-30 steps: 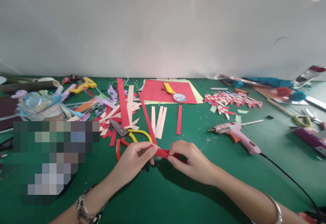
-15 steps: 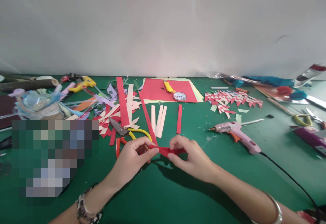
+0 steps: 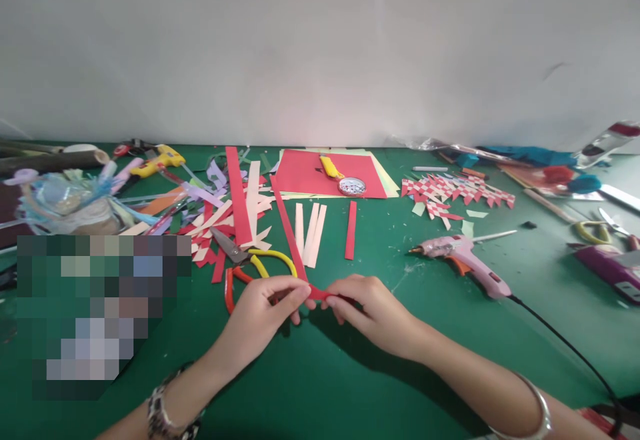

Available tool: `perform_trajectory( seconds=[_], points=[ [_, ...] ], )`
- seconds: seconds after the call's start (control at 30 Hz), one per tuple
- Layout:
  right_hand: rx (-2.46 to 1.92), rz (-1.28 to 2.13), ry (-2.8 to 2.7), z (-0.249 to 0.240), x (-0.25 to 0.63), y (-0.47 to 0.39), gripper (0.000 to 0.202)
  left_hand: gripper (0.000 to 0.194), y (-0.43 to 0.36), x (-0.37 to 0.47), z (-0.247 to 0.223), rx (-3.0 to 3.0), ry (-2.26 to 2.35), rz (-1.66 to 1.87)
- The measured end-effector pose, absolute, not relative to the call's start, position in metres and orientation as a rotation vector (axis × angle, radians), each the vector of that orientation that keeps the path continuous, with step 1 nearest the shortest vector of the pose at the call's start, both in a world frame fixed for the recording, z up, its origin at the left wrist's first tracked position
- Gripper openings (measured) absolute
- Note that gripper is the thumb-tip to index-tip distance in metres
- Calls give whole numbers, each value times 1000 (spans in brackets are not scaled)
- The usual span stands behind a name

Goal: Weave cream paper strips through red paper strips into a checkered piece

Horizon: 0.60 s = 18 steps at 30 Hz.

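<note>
right hand (image 3: 376, 310) edged leftward over green table (image 3: 310, 387), wall (image 3: 280, 47) behind

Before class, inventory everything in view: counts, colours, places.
Held strip: one, red, between hands
Loose strips: several, red and pale, centre
Paper sheets: uncounted, red topmost, back centre
Small tool: one, yellow, on sheets
Round container: one, silvery, on sheets
Checkered paper: uncounted, red, white, back right
Scissors: two, red and yellow, by left hand, far right
Glue guns: two, pink right, yellow left
Clutter: uncounted, mixed, both sides
Table: one, green, beneath
Wall: one, pale, behind
Left hand: one, on strip
Right hand: one, on strip
</note>
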State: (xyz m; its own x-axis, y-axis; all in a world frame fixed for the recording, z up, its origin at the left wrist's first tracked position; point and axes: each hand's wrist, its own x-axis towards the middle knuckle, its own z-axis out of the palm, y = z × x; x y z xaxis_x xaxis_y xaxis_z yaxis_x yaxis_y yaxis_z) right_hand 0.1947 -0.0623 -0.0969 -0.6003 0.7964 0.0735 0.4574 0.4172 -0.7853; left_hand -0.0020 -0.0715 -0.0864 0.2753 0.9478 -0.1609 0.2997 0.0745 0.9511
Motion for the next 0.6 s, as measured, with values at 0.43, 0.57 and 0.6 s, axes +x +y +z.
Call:
perform_trajectory(
  seconds=[0.43,0.57,0.6],
  points=[
    [-1151,1102,-2246,-96,198,-63,16,32,-69,-5,-89,1502,1324,753],
    [-1150,1149,-2236,-94,198,-63,24,38,-69,-6,-89,1545,1376,729],
    [-1139,1170,-2228,-94,197,-63,25,39,-69,-6,-89,1551,1387,718]
  ],
)
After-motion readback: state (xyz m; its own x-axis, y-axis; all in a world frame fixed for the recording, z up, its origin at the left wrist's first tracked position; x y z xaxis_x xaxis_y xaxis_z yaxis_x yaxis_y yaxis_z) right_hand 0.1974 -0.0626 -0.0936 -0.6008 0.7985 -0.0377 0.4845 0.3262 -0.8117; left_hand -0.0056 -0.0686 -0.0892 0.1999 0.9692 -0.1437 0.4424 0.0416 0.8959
